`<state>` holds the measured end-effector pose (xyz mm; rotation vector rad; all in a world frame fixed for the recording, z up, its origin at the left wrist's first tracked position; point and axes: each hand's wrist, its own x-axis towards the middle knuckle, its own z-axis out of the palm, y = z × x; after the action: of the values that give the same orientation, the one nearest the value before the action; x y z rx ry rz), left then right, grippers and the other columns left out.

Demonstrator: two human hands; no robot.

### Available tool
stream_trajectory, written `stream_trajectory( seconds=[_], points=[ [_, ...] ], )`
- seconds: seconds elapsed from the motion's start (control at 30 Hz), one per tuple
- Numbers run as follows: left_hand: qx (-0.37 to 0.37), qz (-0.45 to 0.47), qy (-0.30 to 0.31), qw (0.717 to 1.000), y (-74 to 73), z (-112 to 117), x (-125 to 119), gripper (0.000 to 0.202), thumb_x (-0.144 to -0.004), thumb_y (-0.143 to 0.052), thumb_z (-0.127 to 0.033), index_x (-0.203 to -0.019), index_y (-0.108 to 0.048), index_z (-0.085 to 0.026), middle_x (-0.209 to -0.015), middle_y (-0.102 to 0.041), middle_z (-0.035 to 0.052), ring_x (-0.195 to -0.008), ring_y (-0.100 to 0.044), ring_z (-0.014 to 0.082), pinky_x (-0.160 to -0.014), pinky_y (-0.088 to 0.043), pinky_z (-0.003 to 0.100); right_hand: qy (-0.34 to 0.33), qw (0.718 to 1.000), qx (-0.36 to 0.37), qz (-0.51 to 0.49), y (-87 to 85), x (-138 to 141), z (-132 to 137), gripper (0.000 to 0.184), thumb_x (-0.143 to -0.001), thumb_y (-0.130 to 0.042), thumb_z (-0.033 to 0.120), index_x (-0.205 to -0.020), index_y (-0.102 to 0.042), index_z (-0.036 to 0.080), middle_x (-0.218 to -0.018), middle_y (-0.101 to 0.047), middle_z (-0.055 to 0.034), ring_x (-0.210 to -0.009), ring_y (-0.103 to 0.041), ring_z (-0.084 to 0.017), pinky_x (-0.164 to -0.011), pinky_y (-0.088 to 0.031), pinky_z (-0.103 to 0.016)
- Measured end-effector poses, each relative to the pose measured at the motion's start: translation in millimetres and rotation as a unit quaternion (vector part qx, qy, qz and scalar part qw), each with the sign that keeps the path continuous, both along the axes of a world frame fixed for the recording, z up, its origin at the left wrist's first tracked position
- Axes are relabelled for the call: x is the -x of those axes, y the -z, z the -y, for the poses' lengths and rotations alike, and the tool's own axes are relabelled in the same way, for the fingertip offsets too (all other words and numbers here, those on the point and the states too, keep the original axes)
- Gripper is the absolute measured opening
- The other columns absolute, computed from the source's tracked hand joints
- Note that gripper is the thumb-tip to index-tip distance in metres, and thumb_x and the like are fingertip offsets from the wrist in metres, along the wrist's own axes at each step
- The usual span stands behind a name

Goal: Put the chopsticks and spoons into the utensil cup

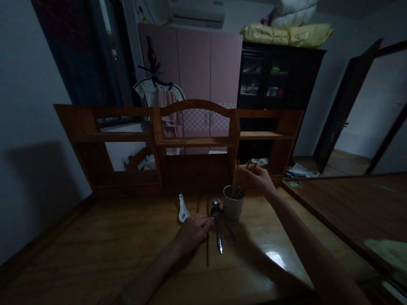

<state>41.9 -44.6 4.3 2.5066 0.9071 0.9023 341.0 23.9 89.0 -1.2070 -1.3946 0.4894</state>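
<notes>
My right hand (258, 178) is raised over a white cup (232, 204) and pinches wooden chopsticks (236, 180) whose lower ends stand in the cup. My left hand (194, 230) rests on the wooden desk (92, 253), fingers curled onto a dark chopstick (207, 250) lying there. A metal spoon (217, 226) lies just right of that hand, next to the cup. A white ceramic spoon (183, 209) lies a little beyond my left hand.
A wooden shelf unit (196, 141) stands along the desk's far edge. Behind it are a pink wardrobe (204, 68), a clothes rack and a dark cabinet (278, 80) with bags on top. The desk's right edge drops to the floor.
</notes>
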Motion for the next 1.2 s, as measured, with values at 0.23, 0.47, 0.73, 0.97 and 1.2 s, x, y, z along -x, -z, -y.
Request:
stream_trajectory(
  seconds=[0.23, 0.47, 0.73, 0.97, 1.2],
  points=[
    [0.0, -0.001, -0.002, 1.0, 0.0, 1, 0, 0.041, -0.1, -0.032, -0.035, -0.084, -0.066, -0.019, -0.086, -0.067, 0.0038, -0.087, -0.062, 0.0158, -0.081, -0.046, 0.026, 0.037, 0.998, -0.028, 0.04, 2.4, -6, -6, 0.048, -0.07, -0.066, 0.064, -0.072, -0.061, 0.016, -0.069, -0.063, -0.0036, -0.067, -0.057, -0.017, -0.058, -0.043, -0.024],
    [-0.004, -0.002, -0.009, 1.0, 1.7, 0, 0, 0.045, -0.1, -0.03, -0.037, -0.082, -0.067, -0.019, -0.084, -0.066, 0.0044, -0.083, -0.062, 0.016, -0.08, -0.046, 0.026, 0.036, 0.998, 0.004, 0.047, 13.9, -9, -8, 0.049, -0.069, -0.066, 0.062, -0.078, -0.066, 0.014, -0.069, -0.064, -0.0054, -0.067, -0.059, -0.02, -0.056, -0.043, -0.025],
    [0.002, -0.005, -0.007, 1.0, -1.7, 2, 0, 0.046, -0.1, -0.029, -0.038, -0.081, -0.067, -0.019, -0.083, -0.066, 0.0035, -0.084, -0.062, 0.0159, -0.079, -0.045, 0.026, 0.006, 0.998, 0.04, 0.043, 13.4, -9, -3, 0.051, -0.07, -0.065, 0.062, -0.087, -0.069, 0.013, -0.069, -0.064, -0.0049, -0.062, -0.058, -0.017, -0.052, -0.043, -0.024],
    [0.003, 0.0, -0.003, 1.0, 1.7, -1, 0, 0.046, -0.1, -0.03, -0.038, -0.083, -0.067, -0.019, -0.084, -0.066, 0.0039, -0.084, -0.062, 0.0162, -0.081, -0.045, 0.027, -0.004, 0.996, 0.067, 0.051, 14.2, -1, 5, 0.052, -0.067, -0.068, 0.061, -0.09, -0.07, 0.015, -0.067, -0.063, -0.0028, -0.058, -0.056, -0.015, -0.053, -0.043, -0.025],
    [0.001, 0.01, -0.009, 1.0, 1.4, 1, 0, 0.043, -0.1, -0.031, -0.036, -0.083, -0.067, -0.021, -0.085, -0.067, 0.0036, -0.084, -0.063, 0.0159, -0.082, -0.046, 0.027, 0.111, 0.994, 0.009, 0.007, 2.3, -12, 37, 0.073, -0.081, -0.045, 0.068, -0.127, -0.05, 0.012, -0.093, -0.064, -0.0113, -0.081, -0.06, -0.024, -0.063, -0.046, -0.03]
  ],
)
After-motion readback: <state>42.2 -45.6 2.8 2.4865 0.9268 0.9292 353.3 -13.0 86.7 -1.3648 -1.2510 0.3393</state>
